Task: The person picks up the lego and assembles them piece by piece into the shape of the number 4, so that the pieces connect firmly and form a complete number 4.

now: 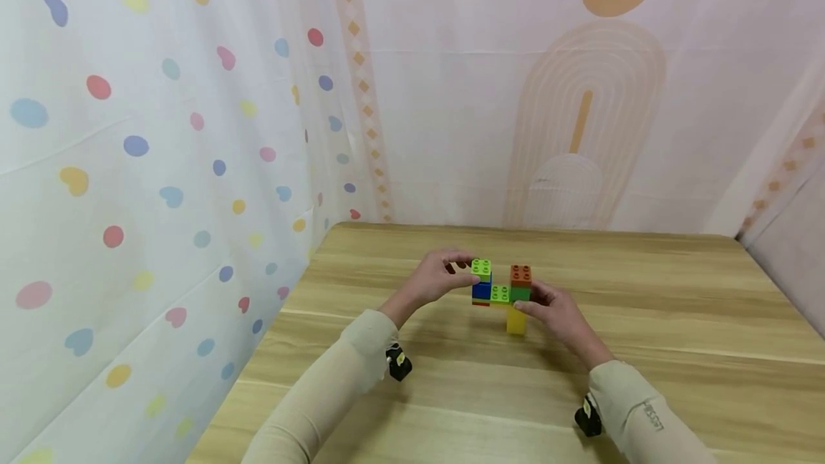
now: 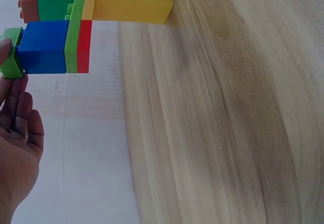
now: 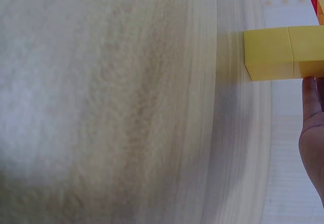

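A toy building-brick structure stands on the table, on a column of yellow bricks (image 1: pixel 515 322). Across the column lies a lime plate (image 1: pixel 499 294). Its right end carries a green brick (image 1: pixel 519 294) topped by a brown brick (image 1: pixel 520 275); its left end, with a red plate (image 2: pixel 84 46) beneath, carries a blue brick (image 1: pixel 481 291). My left hand (image 1: pixel 433 279) pinches a lime green brick (image 1: pixel 480 268) on the blue one. In the left wrist view, blue studs show in a narrow gap there. My right hand (image 1: pixel 562 315) holds the structure near the green brick, its other fingers partly hidden behind.
The wooden table (image 1: pixel 677 306) extends around the structure. Behind it hangs a patterned curtain (image 1: pixel 451 127), and a dotted curtain (image 1: pixel 161 235) runs along the left side. Black wrist cameras (image 1: pixel 398 362) sit below both sleeves.
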Demonstrator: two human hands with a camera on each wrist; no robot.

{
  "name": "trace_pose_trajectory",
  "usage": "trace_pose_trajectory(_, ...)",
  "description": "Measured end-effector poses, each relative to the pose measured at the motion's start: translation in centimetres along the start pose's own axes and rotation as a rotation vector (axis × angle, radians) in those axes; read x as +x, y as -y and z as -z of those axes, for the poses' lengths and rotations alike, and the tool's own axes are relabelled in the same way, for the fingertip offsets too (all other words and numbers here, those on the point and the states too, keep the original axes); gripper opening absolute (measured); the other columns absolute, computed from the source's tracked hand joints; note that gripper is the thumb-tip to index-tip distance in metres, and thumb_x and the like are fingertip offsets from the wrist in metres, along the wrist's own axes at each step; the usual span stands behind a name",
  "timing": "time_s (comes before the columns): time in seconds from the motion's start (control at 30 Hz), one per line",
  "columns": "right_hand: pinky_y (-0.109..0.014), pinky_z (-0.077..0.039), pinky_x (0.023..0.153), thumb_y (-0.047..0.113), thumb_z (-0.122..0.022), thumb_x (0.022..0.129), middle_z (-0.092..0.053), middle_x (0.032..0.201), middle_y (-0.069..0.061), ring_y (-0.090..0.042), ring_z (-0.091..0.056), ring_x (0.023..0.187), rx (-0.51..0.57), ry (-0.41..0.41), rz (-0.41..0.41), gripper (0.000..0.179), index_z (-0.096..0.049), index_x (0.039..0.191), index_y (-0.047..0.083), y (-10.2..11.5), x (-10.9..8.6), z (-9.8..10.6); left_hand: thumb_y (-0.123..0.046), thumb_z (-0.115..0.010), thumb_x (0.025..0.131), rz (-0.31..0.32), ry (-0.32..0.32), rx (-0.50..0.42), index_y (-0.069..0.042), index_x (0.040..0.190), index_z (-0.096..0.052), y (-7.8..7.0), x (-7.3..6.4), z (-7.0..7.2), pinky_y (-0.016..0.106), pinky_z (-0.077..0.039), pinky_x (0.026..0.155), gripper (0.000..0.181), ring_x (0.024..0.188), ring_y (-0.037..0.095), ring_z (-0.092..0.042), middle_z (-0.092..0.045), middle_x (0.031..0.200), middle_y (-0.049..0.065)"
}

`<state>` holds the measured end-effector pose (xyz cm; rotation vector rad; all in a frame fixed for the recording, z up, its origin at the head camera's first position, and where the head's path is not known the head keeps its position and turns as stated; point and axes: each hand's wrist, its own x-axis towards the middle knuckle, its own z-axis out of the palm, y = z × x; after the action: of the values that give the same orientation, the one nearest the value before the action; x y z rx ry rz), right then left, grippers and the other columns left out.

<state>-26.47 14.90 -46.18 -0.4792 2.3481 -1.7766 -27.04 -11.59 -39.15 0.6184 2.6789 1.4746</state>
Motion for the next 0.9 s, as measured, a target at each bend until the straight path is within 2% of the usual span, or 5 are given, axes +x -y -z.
trace_pose_trajectory(0.27,-0.026,-0.050,0.083,0.025,-0.071,0.094,-0.065,0.122,-0.015,-0.022,-0.060,0.105,0.009,0.004,0.016,0.051,-0.057,0.138,0.003,0.05,-0.05,-0.18,-0.023,-0.076,0.089,-0.016,0.009,0.008,-0.009,0.121,-0.071,0.29,-0.12,0.08,0.032,-0.048,0.083,0.035,0.101,0.017,-0.054,-0.065,0.110,-0.001)
trace_pose_trajectory(0.63,-0.026,-0.050,0.083,0.025,-0.072,0.093,-0.064,0.124,-0.016,-0.024,-0.060,0.106,0.001,-0.005,0.006,0.055,-0.055,0.140,0.004,0.27,-0.17,-0.51,-0.024,-0.075,0.090,0.005,0.026,0.041,-0.011,0.122,-0.070,0.15,-0.43,0.26,0.031,-0.049,0.080,0.034,0.100,0.017,-0.054,-0.064,0.110,-0.004)
trace_pose_trajectory(0.9,-0.026,-0.050,0.084,0.026,-0.071,0.093,-0.063,0.126,-0.016,-0.025,-0.059,0.110,-0.009,-0.012,-0.010,0.054,-0.055,0.140,0.004,0.25,-0.26,-0.75,-0.025,-0.076,0.090,0.015,0.034,0.101,-0.010,0.122,-0.070,0.00,-0.43,0.45,0.031,-0.048,0.079,0.036,0.100,0.017,-0.055,-0.064,0.112,-0.002)
